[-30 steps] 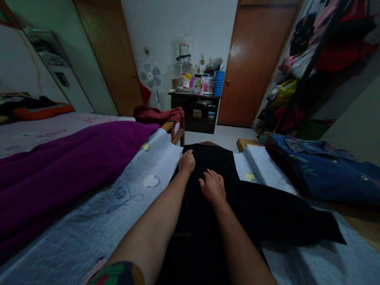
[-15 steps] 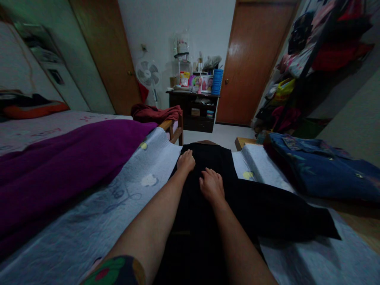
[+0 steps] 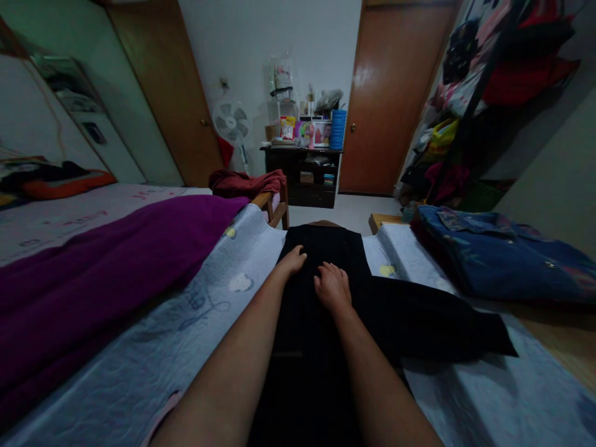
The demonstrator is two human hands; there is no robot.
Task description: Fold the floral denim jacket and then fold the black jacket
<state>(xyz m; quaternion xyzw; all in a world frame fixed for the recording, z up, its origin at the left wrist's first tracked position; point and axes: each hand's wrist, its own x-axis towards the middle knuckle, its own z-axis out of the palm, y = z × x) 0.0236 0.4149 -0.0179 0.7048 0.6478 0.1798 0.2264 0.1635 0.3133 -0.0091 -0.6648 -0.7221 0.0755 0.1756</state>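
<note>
A black garment (image 3: 326, 239) lies spread on the light blue patterned bedding, with one sleeve stretched out to the right. My left hand (image 3: 293, 261) is at the garment's left edge, its thumb and fingers curled around a bit of the black cloth. My right hand (image 3: 333, 285) rests palm down on the middle of the garment, fingers slightly bent and a little apart. The lower part of the garment runs between my forearms toward me.
A purple blanket (image 3: 139, 242) covers the bed on the left. Folded blue denim clothing (image 3: 503, 261) lies on the right. Beyond the bed stand a dark cabinet (image 3: 293, 162), a white fan (image 3: 231, 122) and a brown door (image 3: 386, 99).
My left hand has turned and shifted slightly down, its thumb side now showing. My right hand has stayed nearly in place. The view has moved slightly.
</note>
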